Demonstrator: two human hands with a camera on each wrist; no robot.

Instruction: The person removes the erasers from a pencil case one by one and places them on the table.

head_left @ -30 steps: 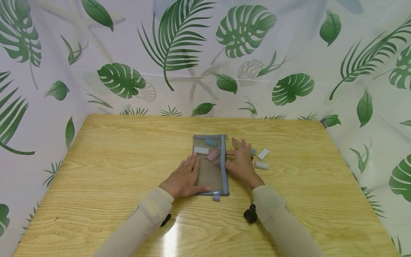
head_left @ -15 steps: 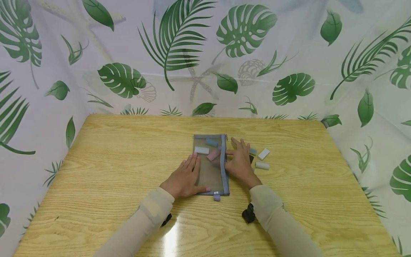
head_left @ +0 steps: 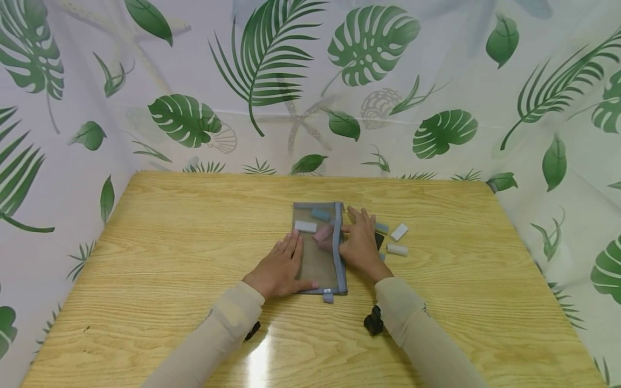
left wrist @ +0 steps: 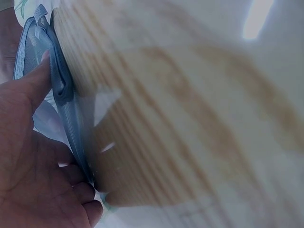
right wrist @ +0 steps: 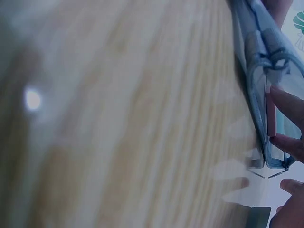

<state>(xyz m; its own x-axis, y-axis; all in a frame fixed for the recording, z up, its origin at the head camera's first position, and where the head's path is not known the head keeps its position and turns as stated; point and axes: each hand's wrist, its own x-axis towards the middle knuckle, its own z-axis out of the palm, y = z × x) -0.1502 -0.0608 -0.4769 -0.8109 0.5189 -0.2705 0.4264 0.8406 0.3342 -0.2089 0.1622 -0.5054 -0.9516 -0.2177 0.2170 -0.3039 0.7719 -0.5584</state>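
Note:
A grey-blue mesh zipper pouch (head_left: 317,267) lies flat on the table, its zipper side facing right. My left hand (head_left: 276,272) rests on its left and lower part, fingers straight, thumb along the bottom edge. At the zipper side, the thumb and forefinger of my right hand (head_left: 361,245) reach into the opening. They pinch a small pink eraser (right wrist: 271,114) by its ends, as the right wrist view shows. Through the mesh I see a white eraser (head_left: 305,227) and a blue eraser (head_left: 320,214).
Right of my right hand lie a white block (head_left: 399,232), a whitish cylinder (head_left: 397,249), a black piece (head_left: 379,241) and a blue piece (head_left: 381,227), some partly hidden by the hand. The wooden table (head_left: 194,226) backs onto a leaf-print cloth (head_left: 291,145).
My right hand has shifted slightly left, its wrist moving most, and more of the black piece behind it shows. The zipper edge bows a little more. My left hand stays put.

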